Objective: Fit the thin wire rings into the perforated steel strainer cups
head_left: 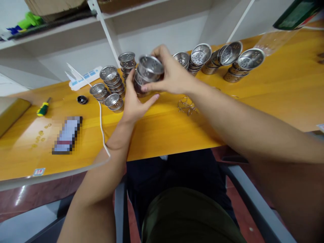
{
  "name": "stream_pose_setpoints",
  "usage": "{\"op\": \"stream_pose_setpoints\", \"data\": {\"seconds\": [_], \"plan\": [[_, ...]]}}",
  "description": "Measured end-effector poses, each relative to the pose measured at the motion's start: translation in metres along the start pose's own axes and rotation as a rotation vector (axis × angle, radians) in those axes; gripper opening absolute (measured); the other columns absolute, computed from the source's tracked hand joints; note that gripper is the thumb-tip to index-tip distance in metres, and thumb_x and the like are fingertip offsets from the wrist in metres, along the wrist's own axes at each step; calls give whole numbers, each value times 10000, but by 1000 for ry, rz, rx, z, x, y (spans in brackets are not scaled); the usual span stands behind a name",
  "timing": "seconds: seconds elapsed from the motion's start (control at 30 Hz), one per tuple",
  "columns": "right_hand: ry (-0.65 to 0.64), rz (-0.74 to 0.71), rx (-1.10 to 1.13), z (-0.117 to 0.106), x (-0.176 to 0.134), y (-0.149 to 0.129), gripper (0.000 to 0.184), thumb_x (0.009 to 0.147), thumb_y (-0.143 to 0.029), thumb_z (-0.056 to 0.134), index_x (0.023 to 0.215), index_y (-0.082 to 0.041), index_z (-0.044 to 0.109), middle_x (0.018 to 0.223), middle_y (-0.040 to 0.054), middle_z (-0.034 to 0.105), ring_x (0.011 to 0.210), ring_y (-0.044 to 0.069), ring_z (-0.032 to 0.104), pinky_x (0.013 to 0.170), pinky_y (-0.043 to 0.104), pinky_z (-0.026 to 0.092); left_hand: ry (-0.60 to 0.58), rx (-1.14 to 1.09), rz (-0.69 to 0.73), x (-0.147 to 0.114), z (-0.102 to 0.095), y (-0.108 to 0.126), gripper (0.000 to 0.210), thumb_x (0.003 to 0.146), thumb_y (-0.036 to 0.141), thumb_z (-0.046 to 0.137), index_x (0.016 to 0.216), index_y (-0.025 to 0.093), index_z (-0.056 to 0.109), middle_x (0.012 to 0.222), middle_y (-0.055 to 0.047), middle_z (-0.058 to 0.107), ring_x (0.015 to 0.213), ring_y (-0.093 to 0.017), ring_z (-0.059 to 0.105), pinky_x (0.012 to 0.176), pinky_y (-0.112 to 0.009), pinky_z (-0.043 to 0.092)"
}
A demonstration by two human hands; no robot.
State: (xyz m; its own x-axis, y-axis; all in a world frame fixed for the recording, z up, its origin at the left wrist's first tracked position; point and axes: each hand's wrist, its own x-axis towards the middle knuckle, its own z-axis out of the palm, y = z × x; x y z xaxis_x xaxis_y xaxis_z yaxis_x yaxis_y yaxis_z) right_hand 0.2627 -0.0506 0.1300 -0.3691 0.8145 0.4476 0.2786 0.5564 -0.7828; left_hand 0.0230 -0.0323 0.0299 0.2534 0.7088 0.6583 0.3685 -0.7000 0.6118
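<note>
My right hand (174, 72) is closed round a perforated metal cup (151, 67), its thumb across the near side. More metal shows directly below that cup, and I cannot tell whether it is held as well or standing on the table. Spread beside this stack, my left hand (135, 101) has its fingers along the left side and its thumb stretched out to the right. Left of it stand several stacks of like cups (110, 77), with a short stack (114, 103) nearest the wrist. Thin wire rings (187, 106) lie on the table below my right forearm.
More stacked cups (201, 55) stand along the back right, beside a clear plastic bottle (274, 42). Leftward are a power strip (86, 78), a white cable (102, 125), a small dark round piece (82, 99), a screwdriver (44, 108) and a phone (67, 135). Shelves rise behind.
</note>
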Motion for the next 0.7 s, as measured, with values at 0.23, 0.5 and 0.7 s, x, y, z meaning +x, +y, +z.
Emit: {"op": "stream_pose_setpoints", "data": {"seconds": [0.23, 0.5, 0.7], "plan": [[42, 11, -103, 16, -53, 21, 1091, 930, -1214, 771, 1565, -327, 731, 1605, 140, 796, 1556, 480, 752, 1406, 674, 618, -208, -78, -45, -12, 8, 4, 1009, 946, 673, 1150, 1730, 297, 638, 1685, -148, 821, 1699, -464, 785, 1565, -735, 555], [-65, 54, -35, 6, -56, 29, 1220, 781, -1223, 893, 1628, -358, 742, 1699, 161, 779, 1624, 496, 719, 1413, 669, 642, -278, -54, -45, -13, 2, -7, 1092, 826, 787, 1193, 1623, 273, 653, 1559, -138, 845, 1537, -442, 863, 1439, -695, 668], [-42, 33, -63, 7, -53, 28, 1273, 716, -1188, 948, 1625, -328, 712, 1644, 164, 769, 1603, 508, 709, 1403, 693, 613, -302, -98, -44, -16, 8, -13, 1151, 859, 704, 1201, 1713, 293, 548, 1638, -147, 776, 1594, -439, 830, 1486, -685, 625]]}}
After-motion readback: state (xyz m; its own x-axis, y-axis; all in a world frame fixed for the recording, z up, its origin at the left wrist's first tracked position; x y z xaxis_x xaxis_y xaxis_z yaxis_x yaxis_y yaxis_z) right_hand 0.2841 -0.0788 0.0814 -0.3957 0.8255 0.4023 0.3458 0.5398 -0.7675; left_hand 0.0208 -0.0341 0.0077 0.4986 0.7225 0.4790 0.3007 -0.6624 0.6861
